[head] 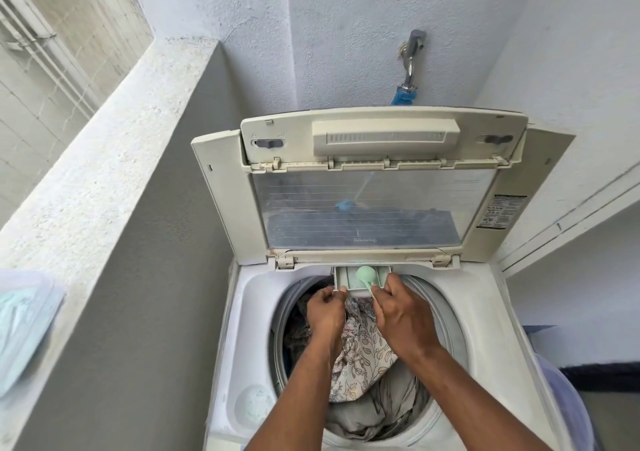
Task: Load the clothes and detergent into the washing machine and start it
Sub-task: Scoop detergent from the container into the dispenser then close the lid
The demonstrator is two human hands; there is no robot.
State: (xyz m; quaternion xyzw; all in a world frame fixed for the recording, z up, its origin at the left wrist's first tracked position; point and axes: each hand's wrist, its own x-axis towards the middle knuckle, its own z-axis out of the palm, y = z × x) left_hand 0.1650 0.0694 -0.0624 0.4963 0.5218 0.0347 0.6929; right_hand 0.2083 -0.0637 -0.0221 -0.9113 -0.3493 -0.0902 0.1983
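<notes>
Crumpled grey and leaf-printed clothes fill the white top-loading washing machine's drum beneath both hands, left hand pinching the pulled-out pale detergent drawer, right hand clamped on a mint-green plastic scoop over it, raised lid behind.

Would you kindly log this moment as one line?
left hand grips detergent drawer | right hand tips green scoop over it | lid open

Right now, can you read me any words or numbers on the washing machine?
None can be read.
Small logo on the glass of the open lid: appears mirrored, too blurred.
Faint printed lines on the lid's upper right: too faint.
Black-and-white sticker on the lid's right frame: too small.
</notes>
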